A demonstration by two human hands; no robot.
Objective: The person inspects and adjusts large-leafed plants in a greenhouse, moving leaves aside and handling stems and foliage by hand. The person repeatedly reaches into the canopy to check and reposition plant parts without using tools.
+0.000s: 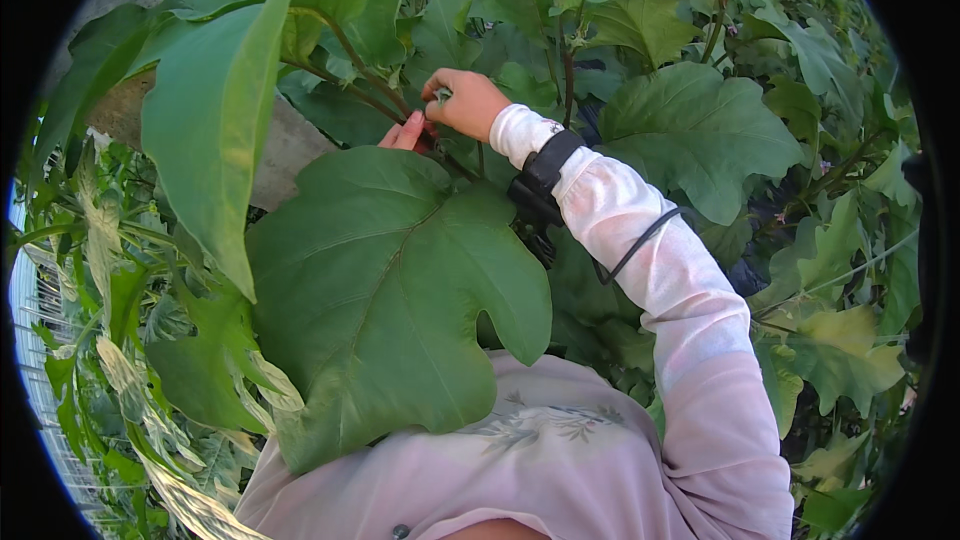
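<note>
My right hand (pixel 466 102) is closed, and a small green plant piece (pixel 443 95) shows between its curled fingers. Just below and to the left, touching it, is my left hand (pixel 405 133), with its thumb and a finger at the dark purplish stem (pixel 390 99) of an eggplant plant. Most of that hand and my left arm are hidden by a broad eggplant leaf (pixel 375 277) spread across the front of my body. A second large leaf (pixel 214 120) hangs to the left of the stem.
Dense eggplant foliage (pixel 697 131) surrounds my hands at the back and right. A concrete beam (pixel 281 150) runs behind the stem at left. Dry, withered leaves (pixel 124 382) hang lower left. A thin string (pixel 862 266) crosses the plants at right. A black strap device (pixel 551 165) sits on my right wrist.
</note>
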